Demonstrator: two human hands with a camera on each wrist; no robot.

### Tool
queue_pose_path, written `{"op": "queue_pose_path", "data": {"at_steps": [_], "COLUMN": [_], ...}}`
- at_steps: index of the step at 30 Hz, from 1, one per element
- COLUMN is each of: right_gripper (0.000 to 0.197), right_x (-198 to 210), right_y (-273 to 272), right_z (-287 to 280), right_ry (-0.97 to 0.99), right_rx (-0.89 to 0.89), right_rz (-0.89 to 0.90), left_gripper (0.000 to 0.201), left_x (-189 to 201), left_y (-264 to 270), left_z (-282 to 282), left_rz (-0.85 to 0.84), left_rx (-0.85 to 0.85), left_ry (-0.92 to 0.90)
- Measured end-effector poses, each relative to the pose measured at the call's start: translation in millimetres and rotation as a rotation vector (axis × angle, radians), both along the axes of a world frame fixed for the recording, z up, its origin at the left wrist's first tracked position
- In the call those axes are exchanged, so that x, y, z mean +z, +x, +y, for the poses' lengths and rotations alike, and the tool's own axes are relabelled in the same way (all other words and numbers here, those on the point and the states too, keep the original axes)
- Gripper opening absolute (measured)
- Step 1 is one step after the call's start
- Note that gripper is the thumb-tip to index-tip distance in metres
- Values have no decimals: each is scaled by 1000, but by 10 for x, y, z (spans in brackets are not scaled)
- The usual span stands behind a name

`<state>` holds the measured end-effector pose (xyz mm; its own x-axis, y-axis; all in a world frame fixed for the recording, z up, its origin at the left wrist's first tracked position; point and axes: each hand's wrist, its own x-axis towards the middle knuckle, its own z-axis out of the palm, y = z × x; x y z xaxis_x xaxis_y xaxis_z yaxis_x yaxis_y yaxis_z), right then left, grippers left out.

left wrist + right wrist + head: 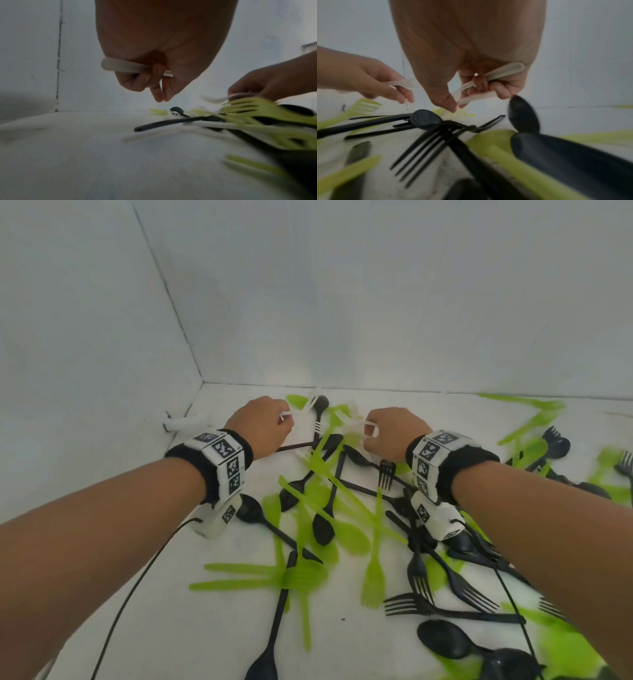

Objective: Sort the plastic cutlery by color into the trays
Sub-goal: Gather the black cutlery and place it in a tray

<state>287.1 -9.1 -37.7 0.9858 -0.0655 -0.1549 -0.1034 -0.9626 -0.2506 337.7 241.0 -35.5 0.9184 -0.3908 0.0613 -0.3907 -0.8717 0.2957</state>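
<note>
White cutlery (130,67) sits in the curled fingers of the left hand (262,428). The right hand (394,433) grips white pieces (488,86) too, above green and black cutlery (342,508) spread over the near table (154,628).

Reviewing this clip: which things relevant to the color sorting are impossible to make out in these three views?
- Trays: none shows in any view.
- White cutlery in the left hand: fingers cover its handle in the left wrist view; working end unclear.
- White pieces in the right hand: right wrist view shows at least two handles; exact count hidden by fingers.
- Black and green pile: the right forearm covers part of it; the head view's lower edge cuts it off.
</note>
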Motion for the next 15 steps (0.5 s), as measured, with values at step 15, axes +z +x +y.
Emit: {"op": "queue_pose_path", "data": {"at_steps": [15], "right_gripper": [20], "right_x": [-7], "right_y": [26], "right_z": [-4], "right_ry": [404], "right_rx": [-303], "right_rz": [-138], "left_gripper": [29], "left_x": [-82], "left_y": [501], "left_z": [-32], "left_rz": [-178], "left_rx": [-438], "left_ry": [477]}}
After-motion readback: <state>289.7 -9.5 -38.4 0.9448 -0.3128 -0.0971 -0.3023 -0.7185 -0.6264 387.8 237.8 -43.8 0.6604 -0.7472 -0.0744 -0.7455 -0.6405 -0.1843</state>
